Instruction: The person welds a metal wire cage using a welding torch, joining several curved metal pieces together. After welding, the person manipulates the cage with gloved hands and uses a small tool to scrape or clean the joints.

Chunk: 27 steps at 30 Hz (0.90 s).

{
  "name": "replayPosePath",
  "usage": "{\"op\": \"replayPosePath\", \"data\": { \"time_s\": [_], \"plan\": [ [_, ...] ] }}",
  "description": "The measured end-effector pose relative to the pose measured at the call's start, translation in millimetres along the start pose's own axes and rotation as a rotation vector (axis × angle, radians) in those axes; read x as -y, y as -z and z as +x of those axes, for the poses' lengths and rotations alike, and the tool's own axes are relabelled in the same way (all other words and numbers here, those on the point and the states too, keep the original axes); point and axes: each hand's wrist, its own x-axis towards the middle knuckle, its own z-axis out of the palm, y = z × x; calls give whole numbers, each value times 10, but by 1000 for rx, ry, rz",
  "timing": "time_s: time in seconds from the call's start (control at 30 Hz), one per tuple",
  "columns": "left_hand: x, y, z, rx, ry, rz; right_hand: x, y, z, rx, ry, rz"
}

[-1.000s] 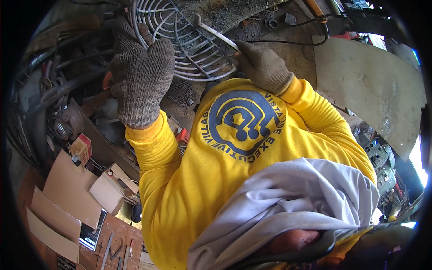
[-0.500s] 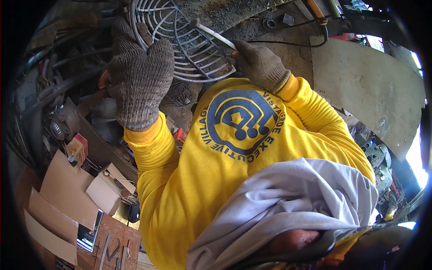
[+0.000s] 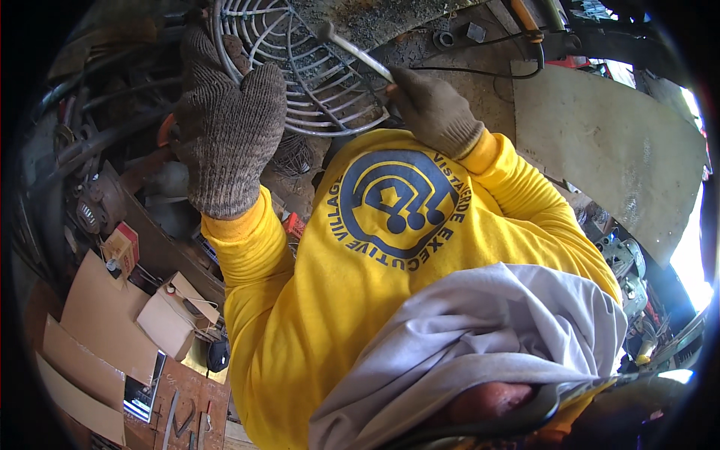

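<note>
Both gloved; L hand (image 3: 234, 139) fingers wrapped round wire grille (image 3: 292, 58); R hand (image 3: 436, 110) fingers closed on hammer (image 3: 358, 53), its head nr grille

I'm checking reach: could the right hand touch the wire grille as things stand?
Probably yes: the right hand is close beside the wire grille, nothing visible between them, though it holds a metal tool.

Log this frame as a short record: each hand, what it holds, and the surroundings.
Left hand: gloved, gripping the rim of a curved wire grille
Right hand: gloved, holding a metal hammer-like tool
Tool head: close to the grille in view; contact unclear
Right side: tan flat panel
Lower left: cardboard pieces
</note>
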Motion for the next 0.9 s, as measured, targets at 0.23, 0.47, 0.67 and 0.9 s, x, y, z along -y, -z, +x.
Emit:
{"op": "replayPosePath", "data": {
  "time_s": [0.23,0.47,0.67,0.9],
  "plan": [
    [204,-173,-58,-47,-82,199,144,23,30,57,-129,29],
    [348,-291,-228,272,139,465,72,18,-21,8,-71,129],
    [309,-256,-145,-47,-202,232,169,73,47,0,-87,189],
    [245,-216,-134,-24,-83,212,118,-6,45,118,-183,147]
  ]
}}
